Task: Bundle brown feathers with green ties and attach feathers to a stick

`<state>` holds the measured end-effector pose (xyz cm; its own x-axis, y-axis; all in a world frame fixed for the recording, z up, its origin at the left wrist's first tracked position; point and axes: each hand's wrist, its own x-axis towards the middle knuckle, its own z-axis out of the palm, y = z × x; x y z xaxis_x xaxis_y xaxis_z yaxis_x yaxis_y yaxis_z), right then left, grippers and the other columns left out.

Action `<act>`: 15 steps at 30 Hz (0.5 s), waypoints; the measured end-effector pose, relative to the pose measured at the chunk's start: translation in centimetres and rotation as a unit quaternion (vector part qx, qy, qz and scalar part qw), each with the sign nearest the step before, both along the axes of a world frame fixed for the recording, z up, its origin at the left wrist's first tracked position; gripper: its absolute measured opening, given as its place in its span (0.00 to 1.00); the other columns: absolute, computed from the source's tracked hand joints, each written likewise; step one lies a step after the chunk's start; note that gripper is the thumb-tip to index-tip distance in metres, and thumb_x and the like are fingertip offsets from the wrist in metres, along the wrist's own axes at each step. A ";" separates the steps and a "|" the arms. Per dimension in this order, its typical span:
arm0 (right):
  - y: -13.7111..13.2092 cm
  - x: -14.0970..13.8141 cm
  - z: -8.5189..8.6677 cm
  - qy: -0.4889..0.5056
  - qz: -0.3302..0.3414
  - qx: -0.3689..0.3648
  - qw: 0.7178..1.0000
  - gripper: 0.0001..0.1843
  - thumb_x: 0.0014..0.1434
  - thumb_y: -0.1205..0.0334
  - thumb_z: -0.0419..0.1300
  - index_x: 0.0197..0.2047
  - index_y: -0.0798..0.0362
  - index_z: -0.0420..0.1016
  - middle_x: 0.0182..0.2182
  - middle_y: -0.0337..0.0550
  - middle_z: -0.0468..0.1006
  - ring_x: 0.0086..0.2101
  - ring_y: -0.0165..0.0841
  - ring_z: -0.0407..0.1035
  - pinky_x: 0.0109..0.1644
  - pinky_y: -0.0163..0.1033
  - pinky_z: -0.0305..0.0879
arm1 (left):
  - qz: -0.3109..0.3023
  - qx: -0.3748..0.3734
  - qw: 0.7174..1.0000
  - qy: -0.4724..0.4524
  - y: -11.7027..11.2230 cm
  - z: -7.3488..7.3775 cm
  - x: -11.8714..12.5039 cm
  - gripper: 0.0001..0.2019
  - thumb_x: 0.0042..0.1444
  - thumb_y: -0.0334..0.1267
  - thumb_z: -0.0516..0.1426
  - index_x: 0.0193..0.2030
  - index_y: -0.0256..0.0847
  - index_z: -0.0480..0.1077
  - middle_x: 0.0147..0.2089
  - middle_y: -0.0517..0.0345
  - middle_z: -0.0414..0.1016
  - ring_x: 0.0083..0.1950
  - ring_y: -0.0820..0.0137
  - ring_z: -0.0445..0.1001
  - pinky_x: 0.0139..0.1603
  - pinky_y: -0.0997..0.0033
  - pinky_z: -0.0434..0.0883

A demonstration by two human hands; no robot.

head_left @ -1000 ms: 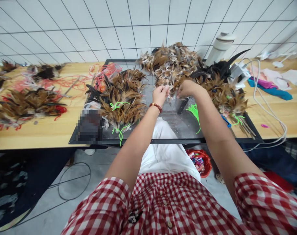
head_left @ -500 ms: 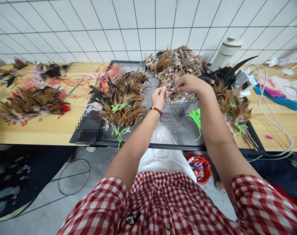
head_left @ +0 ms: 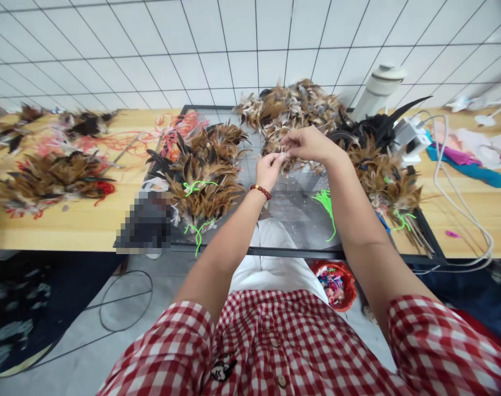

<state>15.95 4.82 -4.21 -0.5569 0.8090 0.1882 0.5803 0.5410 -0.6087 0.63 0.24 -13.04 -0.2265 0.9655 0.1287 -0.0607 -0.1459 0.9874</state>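
- Green strings (head_left: 325, 209) are lying inside the black frame (head_left: 299, 253).
- The left hand (head_left: 268, 171) is holding thumb and fingertip together (anything between is too small to tell).
- The right hand (head_left: 306, 146) is resting at those fingertips; its grip I cannot tell.
- Feathers (head_left: 302, 107) are lying heaped just beyond both hands.

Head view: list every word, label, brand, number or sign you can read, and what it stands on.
No readable text.
Black-and-white emblem on the checked shirt: any lettering is too small and blurred to read.
White bottle: no legible marking.
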 end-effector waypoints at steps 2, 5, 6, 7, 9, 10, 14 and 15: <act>0.7 0.7 -0.4 0.021 0.005 -0.018 1.000 0.22 0.48 0.61 0.75 0.48 0.53 0.85 0.37 0.43 0.86 0.40 0.40 0.79 0.46 0.45 0.77 | 0.014 0.006 1.000 -0.001 0.1 -0.1 -0.1 0.05 0.60 0.34 0.65 0.32 0.41 0.80 0.35 0.58 0.85 0.43 0.70 0.81 0.55 0.70 0.74; 1.7 2.0 -1.0 0.047 0.016 -0.075 0.996 0.23 0.46 0.57 0.77 0.47 0.52 0.85 0.37 0.44 0.86 0.37 0.40 0.80 0.43 0.45 0.78 | 0.037 0.018 0.999 0.000 0.0 -0.1 -0.4 0.06 0.60 0.33 0.64 0.31 0.42 0.80 0.37 0.57 0.85 0.44 0.70 0.81 0.56 0.71 0.74; 1.9 2.3 -1.0 0.055 0.018 -0.098 0.994 0.21 0.47 0.56 0.77 0.45 0.51 0.84 0.36 0.44 0.86 0.35 0.39 0.79 0.42 0.45 0.79 | 0.041 0.021 0.999 0.000 -0.1 0.0 -0.4 0.06 0.60 0.32 0.64 0.31 0.42 0.80 0.37 0.57 0.85 0.44 0.71 0.81 0.56 0.71 0.74; 2.0 2.6 -1.1 0.061 0.017 -0.119 0.991 0.19 0.48 0.56 0.77 0.43 0.51 0.84 0.34 0.43 0.86 0.34 0.38 0.79 0.41 0.45 0.79 | 0.043 0.025 0.999 0.000 -0.2 0.1 -0.4 0.07 0.60 0.31 0.64 0.31 0.42 0.80 0.37 0.57 0.85 0.44 0.71 0.81 0.56 0.72 0.73; 1.9 2.7 -1.0 0.072 0.004 -0.147 0.987 0.15 0.50 0.54 0.76 0.39 0.51 0.84 0.31 0.42 0.85 0.31 0.36 0.78 0.39 0.44 0.78 | 0.044 0.029 0.999 0.005 -0.4 0.4 -0.4 0.07 0.60 0.30 0.63 0.31 0.42 0.80 0.37 0.58 0.85 0.44 0.71 0.81 0.56 0.72 0.73; 1.8 2.7 -0.9 0.076 -0.004 -0.152 0.985 0.14 0.51 0.53 0.76 0.38 0.51 0.84 0.29 0.42 0.84 0.30 0.36 0.77 0.38 0.43 0.78 | 0.044 0.031 0.999 0.008 -0.4 0.5 -0.4 0.07 0.60 0.30 0.63 0.31 0.42 0.80 0.37 0.58 0.85 0.44 0.71 0.81 0.56 0.72 0.73; 1.3 2.0 -0.7 0.093 -0.018 -0.149 0.984 0.16 0.55 0.48 0.74 0.34 0.53 0.83 0.26 0.44 0.82 0.28 0.34 0.75 0.37 0.42 0.77 | 0.046 0.039 0.998 0.015 -0.5 0.7 -0.2 0.07 0.58 0.29 0.64 0.30 0.42 0.80 0.38 0.58 0.85 0.45 0.71 0.81 0.57 0.73 0.73; 1.2 1.8 -0.7 0.095 -0.013 -0.150 0.984 0.16 0.55 0.47 0.73 0.33 0.53 0.83 0.26 0.44 0.81 0.28 0.34 0.75 0.37 0.42 0.77 | 0.047 0.039 0.998 0.016 -0.5 0.8 -0.1 0.07 0.58 0.29 0.64 0.30 0.42 0.80 0.38 0.57 0.84 0.46 0.71 0.81 0.57 0.73 0.73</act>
